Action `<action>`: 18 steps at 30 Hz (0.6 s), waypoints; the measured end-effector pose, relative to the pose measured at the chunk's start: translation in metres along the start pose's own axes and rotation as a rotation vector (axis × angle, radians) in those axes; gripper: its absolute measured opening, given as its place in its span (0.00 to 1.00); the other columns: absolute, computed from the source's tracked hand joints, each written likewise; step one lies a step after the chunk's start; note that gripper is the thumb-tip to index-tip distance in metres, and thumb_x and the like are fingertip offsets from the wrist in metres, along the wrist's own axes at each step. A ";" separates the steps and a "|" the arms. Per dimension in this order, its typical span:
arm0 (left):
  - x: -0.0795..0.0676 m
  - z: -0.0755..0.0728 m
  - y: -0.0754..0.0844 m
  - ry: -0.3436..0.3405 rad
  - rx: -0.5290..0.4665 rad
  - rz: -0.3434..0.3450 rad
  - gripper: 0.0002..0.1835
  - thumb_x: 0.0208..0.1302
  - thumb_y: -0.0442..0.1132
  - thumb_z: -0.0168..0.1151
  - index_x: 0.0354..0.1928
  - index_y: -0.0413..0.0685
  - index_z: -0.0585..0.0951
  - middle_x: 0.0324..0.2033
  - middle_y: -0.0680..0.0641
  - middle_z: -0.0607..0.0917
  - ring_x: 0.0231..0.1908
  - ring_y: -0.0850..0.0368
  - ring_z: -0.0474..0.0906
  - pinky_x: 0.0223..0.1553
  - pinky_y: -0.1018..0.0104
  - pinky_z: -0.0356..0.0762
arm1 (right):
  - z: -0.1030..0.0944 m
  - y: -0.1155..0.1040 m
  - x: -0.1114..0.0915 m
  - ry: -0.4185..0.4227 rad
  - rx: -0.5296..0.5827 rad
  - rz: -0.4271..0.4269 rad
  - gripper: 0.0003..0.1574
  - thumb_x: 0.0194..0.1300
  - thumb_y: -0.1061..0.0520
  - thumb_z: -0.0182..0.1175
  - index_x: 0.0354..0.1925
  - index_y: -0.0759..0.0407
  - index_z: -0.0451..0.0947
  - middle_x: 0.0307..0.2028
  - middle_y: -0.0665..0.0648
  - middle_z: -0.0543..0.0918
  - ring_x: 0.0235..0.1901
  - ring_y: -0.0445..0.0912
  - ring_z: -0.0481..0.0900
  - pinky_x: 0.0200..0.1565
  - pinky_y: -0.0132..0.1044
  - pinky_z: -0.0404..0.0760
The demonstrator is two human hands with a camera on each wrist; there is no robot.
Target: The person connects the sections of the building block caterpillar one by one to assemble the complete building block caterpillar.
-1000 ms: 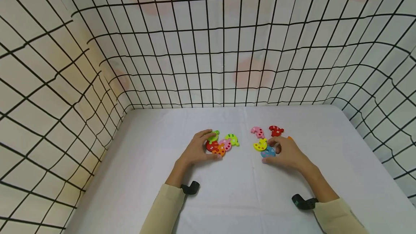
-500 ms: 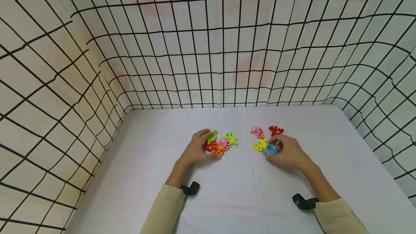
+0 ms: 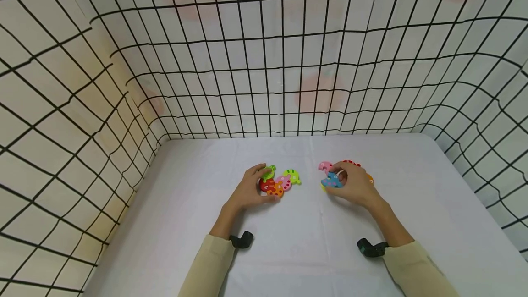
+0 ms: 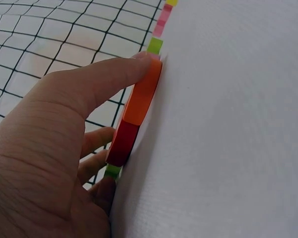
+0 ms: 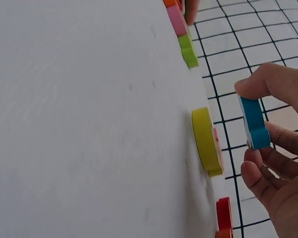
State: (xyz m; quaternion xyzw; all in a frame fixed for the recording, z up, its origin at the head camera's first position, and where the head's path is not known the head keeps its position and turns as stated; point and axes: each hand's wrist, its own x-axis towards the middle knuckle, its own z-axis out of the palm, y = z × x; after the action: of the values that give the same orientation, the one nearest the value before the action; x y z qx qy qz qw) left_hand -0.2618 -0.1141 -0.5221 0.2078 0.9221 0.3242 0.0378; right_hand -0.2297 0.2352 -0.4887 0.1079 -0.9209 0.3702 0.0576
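My left hand [image 3: 247,189] spans a joined row of small numbered animal-shaped puzzle pieces. Its thumb rests on the orange spotted piece [image 3: 275,190], and its fingers reach a green piece [image 3: 268,173], with a red piece [image 3: 266,185] between them. A pink spotted piece [image 3: 283,182] and a green striped piece [image 3: 292,177] continue the row to the right. My right hand [image 3: 359,184] pinches a blue puzzle piece [image 5: 255,124] between thumb and fingers, raised off the table. Below it, a yellow piece [image 5: 205,139] stays on the cloth, mostly hidden in the head view.
Around my right hand lie a loose pink piece [image 3: 324,166], a red piece [image 3: 352,162] partly covered by the hand, and an orange piece [image 3: 371,179] beyond the knuckles. Black wire mesh [image 3: 284,68] rises at the back and sides of the white-covered table [image 3: 284,251].
My right hand has lifted the blue piece and carried it away from me and left, over the yellow one. The row at my left hand has shifted slightly left.
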 end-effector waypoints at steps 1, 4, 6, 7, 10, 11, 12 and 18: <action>0.000 0.000 0.000 0.001 0.000 0.001 0.47 0.51 0.62 0.75 0.74 0.60 0.71 0.78 0.51 0.62 0.79 0.48 0.55 0.74 0.40 0.64 | 0.002 -0.001 0.002 0.001 0.005 -0.003 0.30 0.49 0.50 0.81 0.49 0.57 0.82 0.36 0.54 0.82 0.37 0.46 0.76 0.36 0.30 0.77; 0.000 0.000 -0.001 0.001 -0.003 0.004 0.48 0.51 0.62 0.76 0.74 0.60 0.71 0.78 0.51 0.62 0.79 0.48 0.55 0.74 0.40 0.64 | 0.010 -0.006 0.006 -0.008 0.004 -0.002 0.31 0.49 0.50 0.80 0.50 0.58 0.81 0.37 0.54 0.81 0.38 0.46 0.76 0.38 0.28 0.78; 0.000 0.000 -0.001 0.000 -0.005 0.005 0.48 0.51 0.62 0.75 0.74 0.60 0.71 0.78 0.51 0.62 0.79 0.48 0.55 0.74 0.40 0.64 | 0.014 -0.008 0.007 -0.018 0.004 -0.001 0.32 0.50 0.51 0.80 0.51 0.59 0.80 0.37 0.54 0.80 0.39 0.47 0.75 0.38 0.28 0.78; 0.000 0.000 -0.001 0.001 -0.007 0.007 0.48 0.51 0.62 0.75 0.74 0.60 0.71 0.78 0.51 0.62 0.79 0.48 0.55 0.74 0.40 0.64 | 0.016 -0.009 0.008 -0.021 0.005 0.001 0.33 0.50 0.51 0.80 0.52 0.59 0.80 0.38 0.54 0.80 0.40 0.47 0.75 0.39 0.29 0.78; 0.000 0.000 0.000 0.002 -0.010 0.007 0.48 0.51 0.62 0.75 0.74 0.59 0.71 0.78 0.50 0.63 0.79 0.47 0.56 0.74 0.40 0.64 | 0.020 -0.012 0.010 -0.026 0.018 0.006 0.33 0.49 0.52 0.80 0.52 0.59 0.80 0.39 0.55 0.79 0.40 0.47 0.74 0.39 0.29 0.78; 0.000 0.000 0.001 0.002 -0.008 0.007 0.48 0.51 0.62 0.76 0.74 0.59 0.71 0.78 0.51 0.63 0.79 0.47 0.55 0.74 0.40 0.64 | 0.021 -0.013 0.011 -0.029 0.026 0.001 0.33 0.49 0.53 0.80 0.52 0.59 0.80 0.39 0.55 0.79 0.40 0.48 0.74 0.39 0.29 0.78; 0.000 0.000 0.001 0.003 -0.008 0.008 0.48 0.51 0.61 0.76 0.74 0.59 0.71 0.78 0.50 0.63 0.79 0.47 0.55 0.74 0.40 0.63 | 0.022 -0.014 0.011 -0.029 0.030 -0.002 0.33 0.49 0.53 0.80 0.52 0.59 0.80 0.39 0.55 0.80 0.40 0.48 0.74 0.39 0.30 0.78; 0.000 0.000 0.001 -0.001 -0.012 0.015 0.48 0.51 0.61 0.76 0.75 0.58 0.71 0.78 0.49 0.62 0.79 0.46 0.55 0.75 0.39 0.62 | 0.029 -0.018 0.014 -0.040 0.036 -0.002 0.27 0.51 0.51 0.80 0.47 0.58 0.82 0.36 0.53 0.82 0.37 0.46 0.76 0.38 0.29 0.79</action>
State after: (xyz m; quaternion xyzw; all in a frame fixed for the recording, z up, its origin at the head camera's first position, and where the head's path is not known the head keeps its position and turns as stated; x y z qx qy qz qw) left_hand -0.2621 -0.1135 -0.5214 0.2144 0.9186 0.3300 0.0369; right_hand -0.2395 0.2006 -0.4952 0.1172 -0.9148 0.3846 0.0377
